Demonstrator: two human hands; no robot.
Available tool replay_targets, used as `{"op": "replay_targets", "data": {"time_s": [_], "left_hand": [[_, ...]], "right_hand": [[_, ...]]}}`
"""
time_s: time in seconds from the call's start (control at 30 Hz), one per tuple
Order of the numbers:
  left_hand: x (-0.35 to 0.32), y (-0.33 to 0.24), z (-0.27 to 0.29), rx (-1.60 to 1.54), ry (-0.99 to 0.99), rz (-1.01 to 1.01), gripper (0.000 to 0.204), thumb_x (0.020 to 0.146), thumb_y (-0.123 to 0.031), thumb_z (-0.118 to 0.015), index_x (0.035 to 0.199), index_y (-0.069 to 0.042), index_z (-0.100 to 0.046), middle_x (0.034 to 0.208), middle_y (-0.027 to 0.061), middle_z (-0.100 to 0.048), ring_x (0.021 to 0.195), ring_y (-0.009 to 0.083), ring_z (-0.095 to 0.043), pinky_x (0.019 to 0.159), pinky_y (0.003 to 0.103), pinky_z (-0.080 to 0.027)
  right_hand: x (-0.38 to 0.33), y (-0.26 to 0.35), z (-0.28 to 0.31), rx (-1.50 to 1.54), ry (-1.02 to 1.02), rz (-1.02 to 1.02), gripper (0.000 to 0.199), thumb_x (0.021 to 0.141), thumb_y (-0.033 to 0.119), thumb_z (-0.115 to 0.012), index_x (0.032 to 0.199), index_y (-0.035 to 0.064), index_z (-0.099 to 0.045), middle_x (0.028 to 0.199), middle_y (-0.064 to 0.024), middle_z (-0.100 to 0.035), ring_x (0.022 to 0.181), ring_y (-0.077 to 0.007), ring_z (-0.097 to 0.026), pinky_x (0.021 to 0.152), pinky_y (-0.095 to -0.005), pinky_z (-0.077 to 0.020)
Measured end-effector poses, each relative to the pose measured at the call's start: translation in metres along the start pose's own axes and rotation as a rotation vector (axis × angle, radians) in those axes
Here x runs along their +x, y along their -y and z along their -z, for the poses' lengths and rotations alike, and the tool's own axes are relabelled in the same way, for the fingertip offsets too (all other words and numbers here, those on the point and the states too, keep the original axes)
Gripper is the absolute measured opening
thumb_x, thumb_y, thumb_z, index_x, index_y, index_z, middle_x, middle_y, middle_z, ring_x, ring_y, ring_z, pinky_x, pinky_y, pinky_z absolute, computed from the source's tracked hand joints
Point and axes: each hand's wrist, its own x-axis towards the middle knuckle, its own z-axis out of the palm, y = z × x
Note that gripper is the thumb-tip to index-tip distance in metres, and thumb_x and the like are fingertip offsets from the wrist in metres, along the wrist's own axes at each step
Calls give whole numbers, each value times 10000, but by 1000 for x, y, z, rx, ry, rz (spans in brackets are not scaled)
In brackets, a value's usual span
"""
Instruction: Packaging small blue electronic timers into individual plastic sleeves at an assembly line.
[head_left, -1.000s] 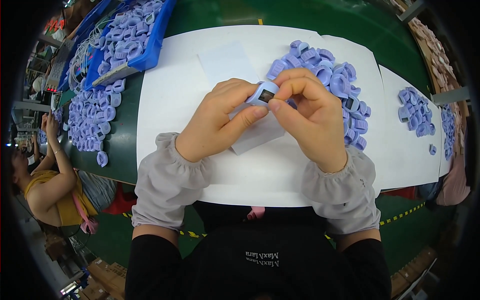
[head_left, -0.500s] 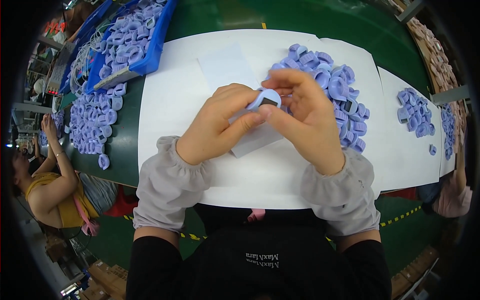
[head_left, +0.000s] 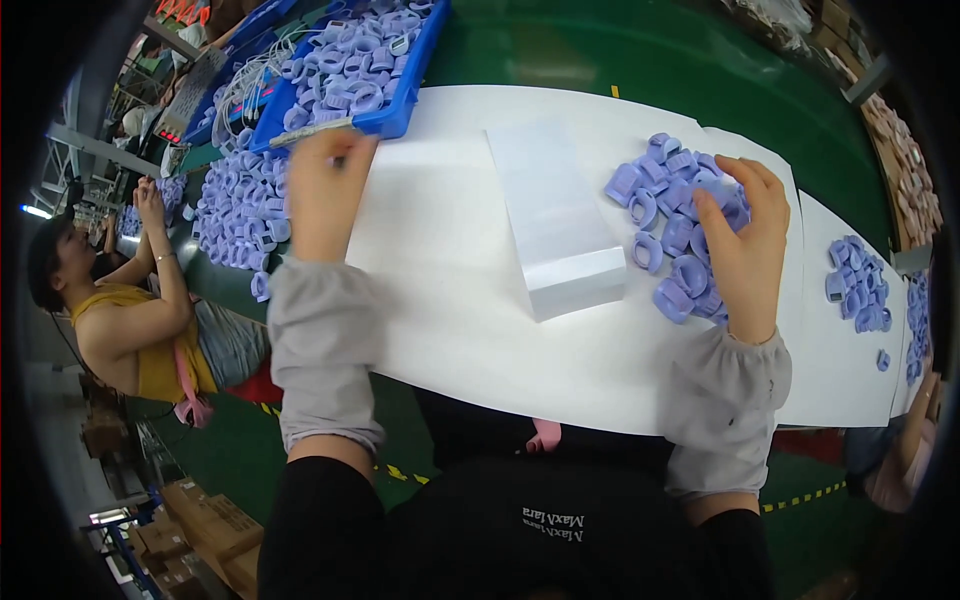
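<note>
My right hand (head_left: pixel 750 235) is over a heap of lavender ring-shaped plastic pieces (head_left: pixel 676 235) on the white-covered table. Its thumb and fingers are apart, close against the upper right pieces; no piece is plainly gripped. My left hand (head_left: pixel 328 185) is stretched to the far left, beside a spread of similar lavender pieces (head_left: pixel 240 212) and just below the front edge of a blue tray (head_left: pixel 400 105). Motion smears its fingers, so whether it holds anything is hidden. Between the hands lies a folded, glossy pale sheet (head_left: pixel 560 215) with a raised near end.
White paper (head_left: pixel 440 300) covers the table. More lavender pieces lie in a smaller group (head_left: pixel 858 285) at the right. White cables (head_left: pixel 255 85) lie near the blue tray. At the left sits a co-worker in a yellow top (head_left: pixel 150 350), hands raised.
Both hands have parted from the lavender piece with a dark window that they held together. My left hand moved left to the pieces by the tray; the right moved over the heap. The view has shifted.
</note>
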Motion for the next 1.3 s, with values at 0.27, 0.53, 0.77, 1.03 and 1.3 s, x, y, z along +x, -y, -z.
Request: {"op": "replay_targets", "data": {"time_s": [0.27, 0.53, 0.77, 1.03, 1.3], "left_hand": [[-2, 68, 23, 326, 154, 150, 289, 780, -345, -740, 919, -92, -718, 998, 117, -654, 932, 300, -604, 837, 382, -464], [-40, -121, -37, -1110, 733, 62, 246, 949, -75, -573, 1180, -15, -513, 1052, 51, -603, 1000, 120, -586, 854, 252, -468], [-54, -120, -54, -1235, 877, 119, 294, 968, -123, -531, 1224, 19, -550, 1122, 83, -613, 1026, 140, -569, 902, 283, -450], [-52, -111, -59, -1089, 649, -9, 244, 930, -138, -588, 1113, 15, -639, 1002, 78, -637, 914, 142, -577, 829, 267, -453], [-51, -107, -62, -1117, 648, 85, 322, 947, -172, -595, 1204, 22, -585, 1056, 75, -648, 998, 144, -585, 889, 277, -456]], "right_hand": [[-6, 20, -11, -95, -112, 225, 228, 817, 93, -663, 1041, 60, -682, 1245, -142, -556, 1176, -312, -479, 973, -379, -384], [-33, 44, -33, 610, 249, 176, 399, 879, 38, -603, 1273, 2, -551, 1168, -130, -621, 1043, -234, -596, 911, -317, -448], [-27, 34, -27, 599, 332, 170, 459, 855, 99, -671, 1285, 10, -540, 1200, -128, -608, 1077, -248, -586, 937, -338, -440], [-18, 25, -7, 63, 539, 447, 455, 738, 115, -744, 1170, 69, -607, 1146, -107, -614, 1155, -290, -520, 1067, -465, -276], [-26, 23, -25, 88, 555, 426, 262, 741, 49, -714, 987, 85, -630, 975, -37, -634, 990, -242, -564, 1027, -468, -305]]}}
